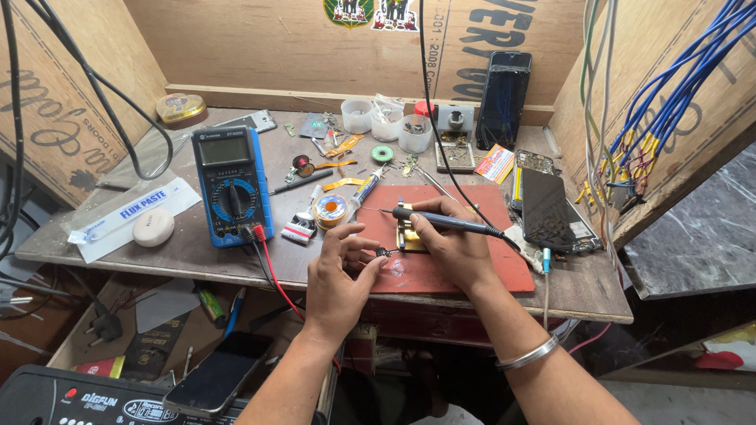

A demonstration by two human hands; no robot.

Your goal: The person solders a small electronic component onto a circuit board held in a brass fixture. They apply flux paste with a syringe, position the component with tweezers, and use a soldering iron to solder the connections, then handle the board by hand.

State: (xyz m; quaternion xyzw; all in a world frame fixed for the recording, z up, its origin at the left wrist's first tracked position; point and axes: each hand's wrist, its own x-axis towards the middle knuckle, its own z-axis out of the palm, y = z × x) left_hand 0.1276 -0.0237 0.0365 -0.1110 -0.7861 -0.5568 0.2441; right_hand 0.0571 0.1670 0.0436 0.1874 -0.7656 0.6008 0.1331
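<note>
At the frame's centre we pinch a small dark part in our left hand over the red mat while our right hand clasps the soldering iron, its tip not yet touching the part.

Small dark part pinched at left hand fingertips, centre of frame: too small to identify. Right hand covers most of the yellowish piece on the red mat; only its left portion shows. Soldering iron cord runs up and out of the top edge. Blue wire bundle, upper right, cut by the top and right edges. Black device, lower left, cut by the bottom edge. Contents of the white cups, upper centre, too small to tell. Both forearms leave the bottom edge.
</note>
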